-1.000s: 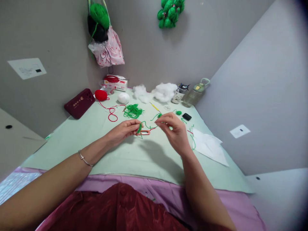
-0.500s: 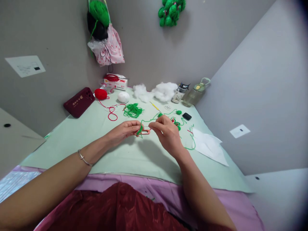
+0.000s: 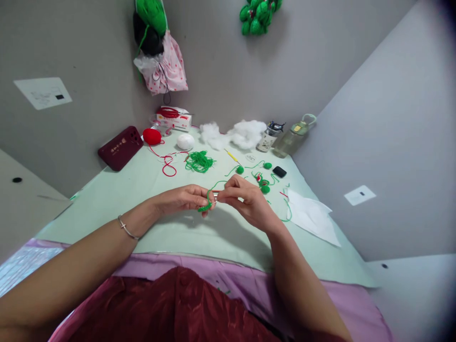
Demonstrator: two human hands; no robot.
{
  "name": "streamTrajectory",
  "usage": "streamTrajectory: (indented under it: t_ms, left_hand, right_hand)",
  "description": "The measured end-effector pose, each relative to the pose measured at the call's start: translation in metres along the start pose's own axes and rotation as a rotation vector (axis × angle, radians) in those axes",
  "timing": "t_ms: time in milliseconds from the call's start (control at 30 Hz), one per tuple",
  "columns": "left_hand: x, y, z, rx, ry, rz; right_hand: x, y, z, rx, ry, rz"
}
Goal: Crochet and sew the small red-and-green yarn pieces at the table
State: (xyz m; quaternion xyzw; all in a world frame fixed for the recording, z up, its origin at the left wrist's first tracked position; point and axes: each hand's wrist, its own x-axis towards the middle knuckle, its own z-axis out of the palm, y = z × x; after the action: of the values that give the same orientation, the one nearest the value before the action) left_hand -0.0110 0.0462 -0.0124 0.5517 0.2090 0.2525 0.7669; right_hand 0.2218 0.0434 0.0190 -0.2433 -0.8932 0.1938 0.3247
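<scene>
My left hand [image 3: 188, 198] is closed on a small piece of green crochet [image 3: 204, 207], held between thumb and fingers above the table. A strand of green yarn [image 3: 215, 185] loops up from it toward my right hand. My right hand [image 3: 245, 198] pinches a thin, pale, needle-like thing [image 3: 213, 203] whose other end meets the green piece. Between the hands shows part of an orange-edged object [image 3: 215, 191]; fingers hide most of it, and I cannot tell whether it is held or lies on the table.
Behind my hands lie a green yarn tangle [image 3: 199, 162], red yarn ball [image 3: 152, 137], white ball [image 3: 185, 141], stuffing [image 3: 247, 134] and yellow crochet hook [image 3: 232, 156]. Small green balls [image 3: 267, 166], a black case [image 3: 280, 172] and white paper [image 3: 313, 216] are rightward. A bottle [image 3: 292, 137] stands behind.
Both hands have come slightly closer together and lower. The green piece has tilted and hangs lower at my left fingertips. Less of the orange-edged object shows. The whole view has shifted a little.
</scene>
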Motion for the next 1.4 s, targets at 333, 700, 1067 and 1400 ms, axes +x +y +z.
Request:
streamTrajectory:
  t_ms: [333,700,1067,1400]
  left_hand:
    - [0.0066,-0.0058,-0.005,-0.058,0.301,0.144]
    - [0.0075,-0.0049,-0.001,-0.049,0.355,0.181]
    - [0.007,-0.0073,-0.0028,-0.02,0.283,0.188]
    - [0.0067,-0.0077,-0.001,-0.025,0.27,0.181]
  right_hand:
    - [0.0019,-0.0043,0.0002,-0.081,0.196,0.136]
    - [0.0029,-0.004,0.005,-0.098,0.205,0.151]
    - [0.0025,-0.005,0.0045,-0.065,0.182,0.143]
    - [0.0019,-0.0049,0.0041,-0.044,0.141,0.18]
